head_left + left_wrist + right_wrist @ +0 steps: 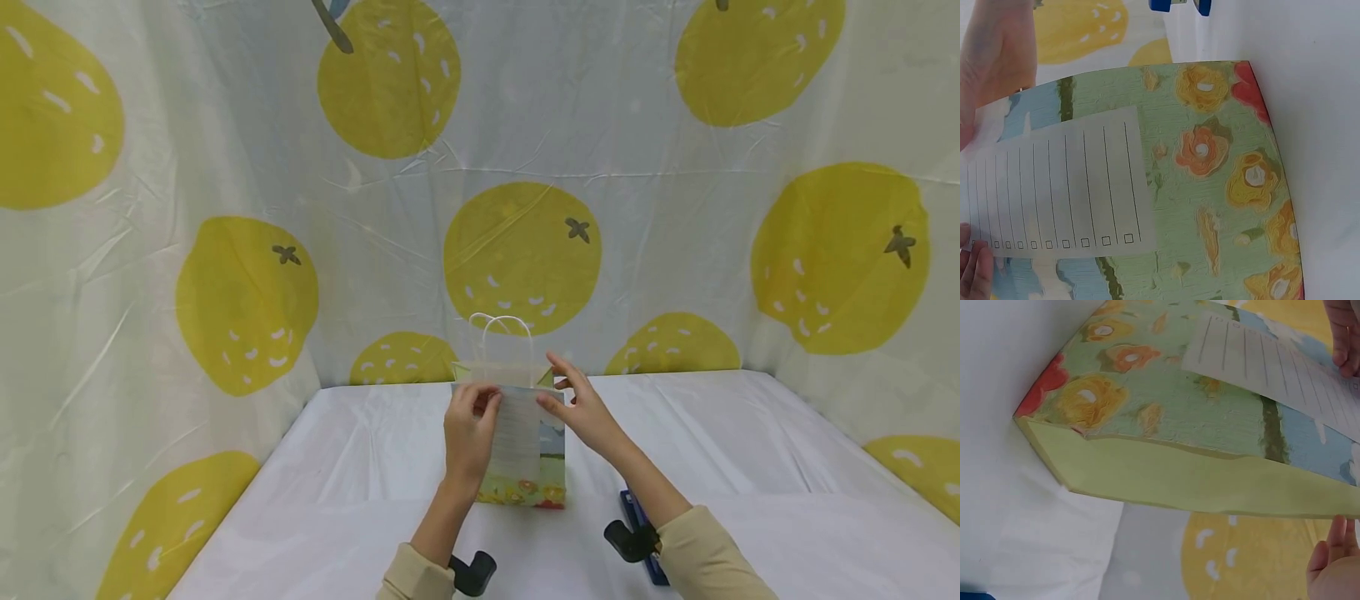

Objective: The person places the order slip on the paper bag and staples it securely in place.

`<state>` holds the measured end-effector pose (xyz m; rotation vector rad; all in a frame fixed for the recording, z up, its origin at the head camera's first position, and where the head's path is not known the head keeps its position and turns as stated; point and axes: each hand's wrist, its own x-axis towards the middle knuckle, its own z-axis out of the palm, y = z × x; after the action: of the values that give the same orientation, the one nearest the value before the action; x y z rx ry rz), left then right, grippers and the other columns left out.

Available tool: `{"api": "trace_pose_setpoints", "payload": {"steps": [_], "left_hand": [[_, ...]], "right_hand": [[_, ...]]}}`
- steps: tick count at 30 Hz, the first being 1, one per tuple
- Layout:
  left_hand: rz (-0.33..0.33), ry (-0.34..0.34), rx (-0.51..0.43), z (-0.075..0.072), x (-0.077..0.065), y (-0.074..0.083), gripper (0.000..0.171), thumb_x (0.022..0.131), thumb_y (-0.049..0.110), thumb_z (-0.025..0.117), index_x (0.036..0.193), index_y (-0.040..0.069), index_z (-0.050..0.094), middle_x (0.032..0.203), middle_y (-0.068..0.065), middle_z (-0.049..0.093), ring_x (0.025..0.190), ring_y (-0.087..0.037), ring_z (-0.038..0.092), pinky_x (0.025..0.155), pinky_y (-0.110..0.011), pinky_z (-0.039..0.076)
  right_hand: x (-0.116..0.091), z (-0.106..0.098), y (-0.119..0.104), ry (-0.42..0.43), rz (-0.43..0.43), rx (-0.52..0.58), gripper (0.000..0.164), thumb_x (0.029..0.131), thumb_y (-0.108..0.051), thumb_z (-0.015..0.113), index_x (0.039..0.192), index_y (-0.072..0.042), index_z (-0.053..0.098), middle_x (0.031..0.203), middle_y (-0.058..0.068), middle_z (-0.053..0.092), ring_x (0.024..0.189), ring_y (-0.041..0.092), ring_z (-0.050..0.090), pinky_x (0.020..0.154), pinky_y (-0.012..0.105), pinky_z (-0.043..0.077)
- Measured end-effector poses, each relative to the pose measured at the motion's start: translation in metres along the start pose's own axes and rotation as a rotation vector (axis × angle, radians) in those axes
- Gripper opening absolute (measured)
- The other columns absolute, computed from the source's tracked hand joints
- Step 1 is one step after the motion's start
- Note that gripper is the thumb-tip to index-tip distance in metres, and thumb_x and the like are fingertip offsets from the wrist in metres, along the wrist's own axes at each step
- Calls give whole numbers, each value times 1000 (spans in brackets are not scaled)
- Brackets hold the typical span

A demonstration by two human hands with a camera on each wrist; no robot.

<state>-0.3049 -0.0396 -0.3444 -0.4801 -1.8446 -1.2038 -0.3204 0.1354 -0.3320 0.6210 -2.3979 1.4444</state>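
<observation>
A paper gift bag (553, 471) painted with flowers stands upright on the table, its two white cord handles (531, 333) raised. Against its front lies a white lined sheet (1066, 194) with a column of small checkboxes. My left hand (468, 429) pinches the sheet's upper left edge near the bag's rim. At the bag's upper right corner is my right hand (592, 417), its fingers spread and its thumb in front. Its fingertips (1337, 534) reach the bag's pale green side panel (1166, 475); the right thumb is out of the right wrist view.
A long dark blue object (645, 542) lies on the white tabletop (750, 467), partly hidden under my right forearm. A cloth printed with yellow fruit (522, 258) hangs behind and at both sides of the table.
</observation>
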Motion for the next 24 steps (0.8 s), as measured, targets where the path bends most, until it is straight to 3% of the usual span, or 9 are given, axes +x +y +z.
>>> {"api": "trace_pose_setpoints", "payload": {"steps": [7,11,15,21,24], "left_hand": [[-19,-6,10,0,3,-1,6,82,7,65,87,4,65,82,-7,59,69,-13,56,60,-18,48],[-19,-3,20,1,4,-1,6,81,6,66,87,4,65,82,-7,59,69,-13,56,60,-18,48],[-24,0,25,1,5,-1,6,81,6,66,87,4,65,82,-7,59,69,-13,56,60,-18,48],[-59,-5,16,1,3,-1,6,80,6,67,86,5,65,81,-6,59,68,-13,55,60,-18,47],[-66,-6,14,1,3,-1,6,81,6,66,87,5,65,81,-6,59,68,-13,56,60,-18,48]], "right_hand": [[1,0,2,28,-17,-41,65,84,-26,64,139,-11,34,127,18,41,113,30,38,83,37,31],[3,1,3,43,-26,-7,58,84,-23,64,133,-7,40,126,18,43,115,31,40,93,47,32],[3,2,2,25,17,46,55,84,-23,64,130,-7,40,123,18,44,119,33,40,101,52,29],[1,1,0,-10,68,96,54,85,-23,63,129,-8,36,140,18,31,129,40,31,98,54,35],[1,2,0,-7,56,110,51,86,-21,63,126,-5,36,139,19,32,130,41,32,97,53,37]]}}
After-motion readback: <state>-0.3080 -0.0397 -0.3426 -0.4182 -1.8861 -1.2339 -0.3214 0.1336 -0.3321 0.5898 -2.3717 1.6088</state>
